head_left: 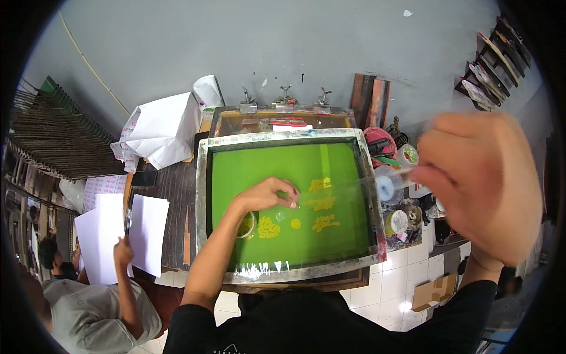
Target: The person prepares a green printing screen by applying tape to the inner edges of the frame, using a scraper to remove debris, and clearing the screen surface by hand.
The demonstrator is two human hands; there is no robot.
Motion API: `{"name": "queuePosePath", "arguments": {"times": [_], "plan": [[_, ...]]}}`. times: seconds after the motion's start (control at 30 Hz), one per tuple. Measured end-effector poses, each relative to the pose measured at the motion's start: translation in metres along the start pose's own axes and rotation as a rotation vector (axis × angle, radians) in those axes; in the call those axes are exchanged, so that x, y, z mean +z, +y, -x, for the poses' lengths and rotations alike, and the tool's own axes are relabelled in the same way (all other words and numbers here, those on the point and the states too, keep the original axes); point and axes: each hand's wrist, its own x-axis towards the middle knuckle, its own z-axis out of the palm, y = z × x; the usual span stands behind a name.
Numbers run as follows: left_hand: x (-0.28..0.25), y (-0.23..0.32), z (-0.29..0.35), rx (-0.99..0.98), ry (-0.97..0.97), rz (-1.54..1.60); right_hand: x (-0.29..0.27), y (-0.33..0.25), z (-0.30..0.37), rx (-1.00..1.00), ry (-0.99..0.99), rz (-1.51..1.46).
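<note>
1. One left hand, wrist bent, hangs above the green screen, fingertips nearly together; whether they grip anything, I cannot tell.
2. Raised, blurred right hand curls on a clear strip between the hands.

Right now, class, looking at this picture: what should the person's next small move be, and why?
Probably lower the right hand slowly toward the green mesh. That hand is raised and blurred, and a clear strip seems to stretch from it toward the left hand, passing over the yellow lettering; a sudden drop might crease the strip.
</note>
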Motion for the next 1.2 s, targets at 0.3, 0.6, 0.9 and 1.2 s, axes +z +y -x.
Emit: {"name": "queuePosePath", "arguments": {"times": [0.3, 0.6, 0.9, 1.2], "plan": [[-0.056, 0.071, 0.066, 0.029, 0.536, -0.196, -0.005, 0.034, 0.033, 0.356, 0.194, -0.024], [-0.121, 0.055, 0.137, -0.056, 0.756, 0.022, 0.131, 0.093, 0.025, 0.643, 0.219, -0.867], [-0.141, -0.010, 0.121, -0.122, 0.759, 0.070, 0.329, 0.142, 0.017, 0.799, -0.074, -1.362], [-0.150, -0.054, 0.082, -0.266, 1.014, 0.120, 0.414, 0.129, 0.003, 0.931, 0.158, -1.411]]}}
